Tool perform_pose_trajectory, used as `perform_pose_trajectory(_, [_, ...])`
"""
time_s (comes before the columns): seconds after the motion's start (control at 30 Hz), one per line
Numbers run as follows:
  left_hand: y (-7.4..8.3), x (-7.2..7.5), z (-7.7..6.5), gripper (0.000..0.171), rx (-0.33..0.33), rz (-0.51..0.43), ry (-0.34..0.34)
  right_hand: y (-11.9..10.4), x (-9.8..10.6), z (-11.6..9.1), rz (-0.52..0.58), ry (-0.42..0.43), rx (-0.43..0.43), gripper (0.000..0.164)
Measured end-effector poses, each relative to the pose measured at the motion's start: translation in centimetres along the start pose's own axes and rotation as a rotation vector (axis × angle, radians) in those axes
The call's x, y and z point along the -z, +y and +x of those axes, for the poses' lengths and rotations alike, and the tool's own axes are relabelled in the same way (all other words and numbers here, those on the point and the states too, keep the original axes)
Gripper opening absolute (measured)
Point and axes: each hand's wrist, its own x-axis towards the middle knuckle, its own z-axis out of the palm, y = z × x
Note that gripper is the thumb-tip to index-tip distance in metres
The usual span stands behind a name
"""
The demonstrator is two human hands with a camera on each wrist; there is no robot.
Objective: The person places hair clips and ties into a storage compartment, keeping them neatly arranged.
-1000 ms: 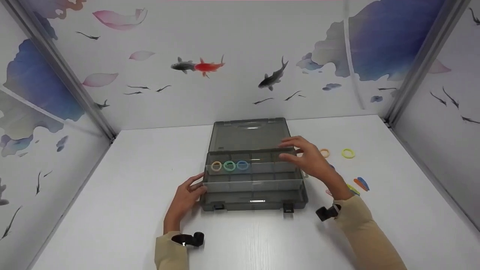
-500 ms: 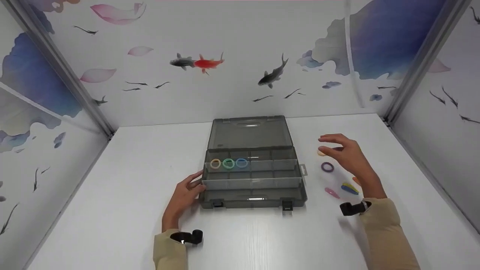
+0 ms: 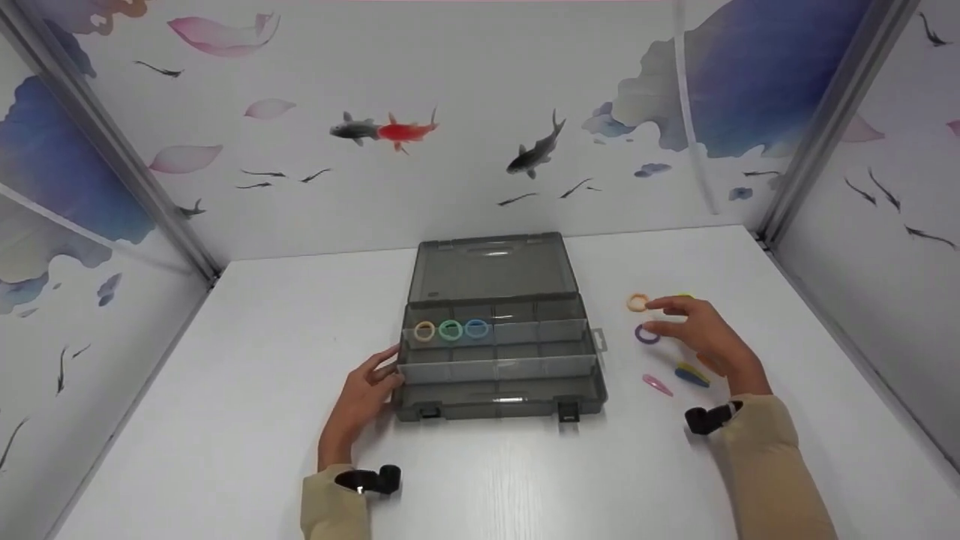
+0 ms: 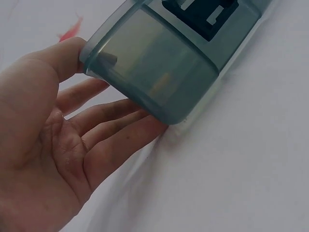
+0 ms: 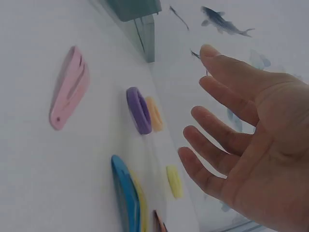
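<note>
My left hand (image 3: 362, 401) holds the near left side of a translucent grey compartment box (image 3: 487, 410); in the left wrist view the thumb goes over the rim, with fingers against the outer wall. A peach hair tie (image 3: 424, 340), a green hair tie (image 3: 451, 340) and a blue hair tie (image 3: 477, 338) lie in its back row. My right hand (image 3: 705, 334) hovers above the table, fingers spread and holding nothing. By its fingertips lie a purple hair tie (image 5: 133, 108) and an orange hair tie (image 5: 154, 113). A yellow hair tie (image 5: 174, 181) is partly hidden behind this hand in the head view.
Nearer me lie a pink hair clip (image 5: 60, 108), a blue hair clip (image 5: 126, 188) and a yellow hair clip (image 5: 141, 198). An orange clip is mostly covered by the right hand. The box's lid (image 3: 491, 274) lies open toward the back wall (image 3: 480, 187).
My right hand has moved from above the box's right side out to the loose hair ties and lowered toward them. The left hand has stayed at the box.
</note>
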Motion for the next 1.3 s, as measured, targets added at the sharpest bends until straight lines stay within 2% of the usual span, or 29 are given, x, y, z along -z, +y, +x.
perform_pose_trajectory(0.37, [-0.2,0.2,0.1,0.054,-0.028,-0.032,0.003,1.4,-0.1,0.8,-0.035,-0.018,-0.038,0.074])
perform_pose_trajectory(0.53, [-0.5,0.2,0.0,0.053,-0.020,-0.021,0.009,1.7,-0.5,0.9,-0.069,-0.028,-0.057,0.072])
perform_pose_trajectory(0.8, [-0.4,0.2,0.2,0.053,-0.010,-0.004,0.020,1.2,-1.2,1.2,-0.177,0.031,-0.093,0.063])
perform_pose_trajectory(1.13, [-0.2,0.2,0.3,0.053,-0.021,0.003,0.011,1.2,-1.5,1.6,-0.178,0.049,-0.112,0.061])
perform_pose_trajectory(1.3, [-0.1,0.3,0.2,0.054,-0.018,-0.009,0.005,1.2,-1.9,1.4,-0.100,0.064,-0.116,0.057])
